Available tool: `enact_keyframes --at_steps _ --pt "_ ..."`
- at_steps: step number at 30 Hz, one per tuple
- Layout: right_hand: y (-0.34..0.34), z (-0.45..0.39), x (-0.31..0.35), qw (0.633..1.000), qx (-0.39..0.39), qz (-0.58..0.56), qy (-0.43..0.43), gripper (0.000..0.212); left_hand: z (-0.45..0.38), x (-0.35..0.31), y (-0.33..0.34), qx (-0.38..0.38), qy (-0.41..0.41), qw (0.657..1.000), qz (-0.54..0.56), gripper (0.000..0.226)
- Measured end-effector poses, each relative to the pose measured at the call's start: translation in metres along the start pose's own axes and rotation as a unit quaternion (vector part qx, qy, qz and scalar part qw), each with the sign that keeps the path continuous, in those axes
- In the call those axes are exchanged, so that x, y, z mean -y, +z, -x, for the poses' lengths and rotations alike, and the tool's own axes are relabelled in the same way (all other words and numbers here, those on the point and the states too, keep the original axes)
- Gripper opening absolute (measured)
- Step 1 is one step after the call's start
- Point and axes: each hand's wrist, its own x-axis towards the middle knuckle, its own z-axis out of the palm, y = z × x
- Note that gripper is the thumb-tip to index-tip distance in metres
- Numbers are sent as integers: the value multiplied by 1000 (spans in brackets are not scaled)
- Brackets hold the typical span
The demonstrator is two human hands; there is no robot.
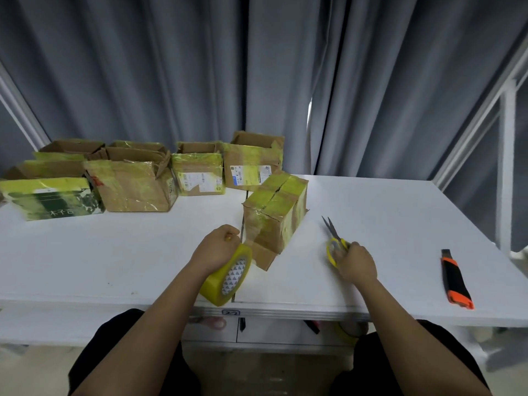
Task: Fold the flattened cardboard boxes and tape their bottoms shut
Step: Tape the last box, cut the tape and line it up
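I observe the cardboard box (pixel 275 212) near the middle of the white desk (pixel 385 224), bottom side up and tilted. Its corrugated brown walls are creased and largely wrapped in glossy yellow-tinted tape; the two bottom flaps meet along a dark seam, and one loose flap juts out at the lower near corner. A clear strip of tape runs from its near face to the yellow tape roll (pixel 228 274), a thick ring with a white, triangle-patterned core. My left hand (pixel 215 248) has its grip curled around that roll, just beside the box. My right hand (pixel 355 264) grips the yellow-handled scissors (pixel 334 238), whose metal blades lie slightly parted on the desk, pointing away. Further right lies a black and orange utility knife (pixel 455 277). At the far left stands a group of open taped boxes (pixel 137 178), some bearing printed labels.
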Motion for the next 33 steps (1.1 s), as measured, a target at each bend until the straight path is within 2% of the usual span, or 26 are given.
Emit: enact_keyframes --at_steps 3,5,7,9,11,16,21,27,30,33 --pt "-15 16 8 989 -12 -143 -25 34 0 0 1 -12 -1 1000 4 28" --pt "-24 31 17 969 -12 -239 -54 23 1 1 2 -17 0 1000 4 28" --pt "-33 50 28 943 16 -320 -86 18 2 0 2 -22 5 1000 7 26" --pt "-42 68 40 924 77 -352 -128 19 3 0 2 -24 8 1000 14 24" --pt "-47 81 49 924 138 -322 -154 25 4 1 3 -26 5 999 23 24" --pt "-47 93 55 932 254 -215 -141 54 4 2 4 -41 -12 999 31 32" --pt "-47 96 61 938 306 -117 -110 53 5 4 5 -47 -10 998 43 25" --pt "-47 88 91 915 365 -149 -85 41 5 5 6 -52 -5 998 40 26" --pt "-41 84 105 912 381 -122 -89 49 5 6 6 -57 -3 997 47 24" --pt "-36 79 110 911 382 -121 -97 38 6 5 6 -61 1 997 49 24"
